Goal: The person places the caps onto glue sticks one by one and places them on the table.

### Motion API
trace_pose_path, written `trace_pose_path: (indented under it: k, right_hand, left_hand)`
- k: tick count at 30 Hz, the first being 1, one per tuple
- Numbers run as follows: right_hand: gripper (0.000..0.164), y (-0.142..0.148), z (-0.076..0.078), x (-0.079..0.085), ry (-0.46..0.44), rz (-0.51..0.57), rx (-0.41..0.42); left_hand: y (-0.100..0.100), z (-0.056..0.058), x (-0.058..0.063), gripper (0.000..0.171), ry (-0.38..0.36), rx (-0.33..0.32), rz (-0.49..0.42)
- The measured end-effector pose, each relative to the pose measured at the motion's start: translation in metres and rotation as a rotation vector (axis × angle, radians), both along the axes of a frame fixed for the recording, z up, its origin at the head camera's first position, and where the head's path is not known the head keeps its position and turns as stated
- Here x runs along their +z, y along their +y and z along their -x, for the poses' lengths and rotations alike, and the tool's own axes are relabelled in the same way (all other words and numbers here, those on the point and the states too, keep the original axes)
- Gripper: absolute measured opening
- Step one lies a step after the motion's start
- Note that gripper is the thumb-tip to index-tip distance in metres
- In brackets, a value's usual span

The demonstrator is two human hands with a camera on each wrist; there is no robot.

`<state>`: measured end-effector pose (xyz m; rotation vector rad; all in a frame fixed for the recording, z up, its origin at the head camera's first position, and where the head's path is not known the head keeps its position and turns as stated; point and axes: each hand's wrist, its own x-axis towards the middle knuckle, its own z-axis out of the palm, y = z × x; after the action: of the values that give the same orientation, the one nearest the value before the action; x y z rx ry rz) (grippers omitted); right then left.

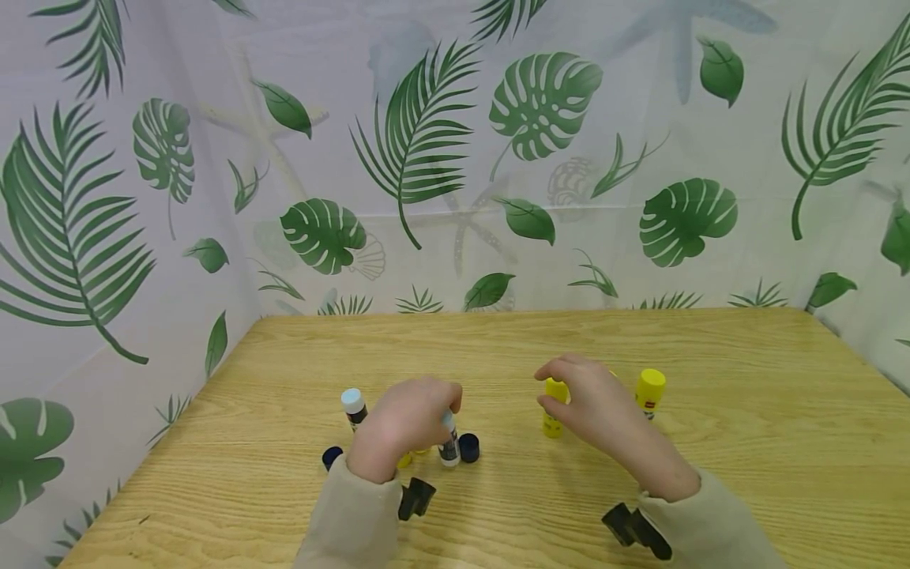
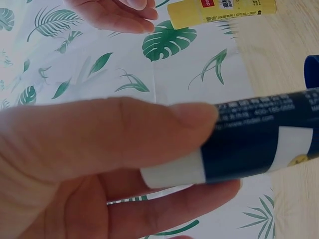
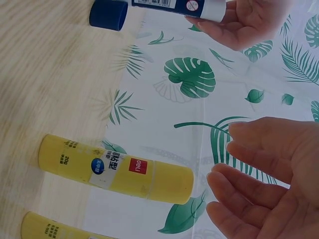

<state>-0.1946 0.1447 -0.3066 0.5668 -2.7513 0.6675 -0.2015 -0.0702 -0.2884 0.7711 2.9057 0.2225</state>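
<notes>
My left hand (image 1: 405,419) holds the pale top end of a navy glue stick (image 1: 449,453) that stands upright on the table. In the left wrist view, my thumb lies along one side of this glue stick (image 2: 249,139) and the fingers lie on the other. Close beside its base is a dark blue cap (image 1: 469,448). My right hand (image 1: 586,399) is by the top of a standing yellow glue stick (image 1: 552,427). The right wrist view shows its relaxed fingertips (image 3: 215,180) just apart from that yellow glue stick (image 3: 119,169), with nothing in the hand.
A second navy glue stick (image 1: 353,403) with a pale top stands left of my left hand, and another dark cap (image 1: 332,456) lies near the wrist. Yellow pieces (image 1: 405,460) show partly behind that hand. Beyond my right hand stands another yellow glue stick (image 1: 650,390). A leaf-patterned cloth (image 1: 455,261) hangs behind the wooden table (image 1: 498,514).
</notes>
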Motion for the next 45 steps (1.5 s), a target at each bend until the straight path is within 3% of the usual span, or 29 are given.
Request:
trace_pose_path:
  k: [19, 29, 36, 45]
  right_hand:
    - [0.021, -0.0003, 0.0015, -0.002, -0.008, 0.001, 0.009]
    - [0.019, -0.0002, 0.0016, -0.0027, -0.004, 0.007, 0.017]
    - [0.018, -0.0009, 0.0011, -0.0013, 0.0, 0.005, 0.02]
    - [0.018, -0.0011, 0.0005, -0.0002, 0.008, -0.001, 0.014]
  left_hand:
    - [-0.0016, -0.0019, 0.0059, 0.013, 0.017, -0.01, -0.02]
    - [-0.0019, -0.0004, 0.0068, 0.014, -0.004, -0.066, -0.155]
    - [-0.0005, 0.0008, 0.0061, 0.014, 0.121, -0.149, -0.297]
    - [0.0021, 0.0, 0.006, 0.028, 0.331, -0.193, -0.404]
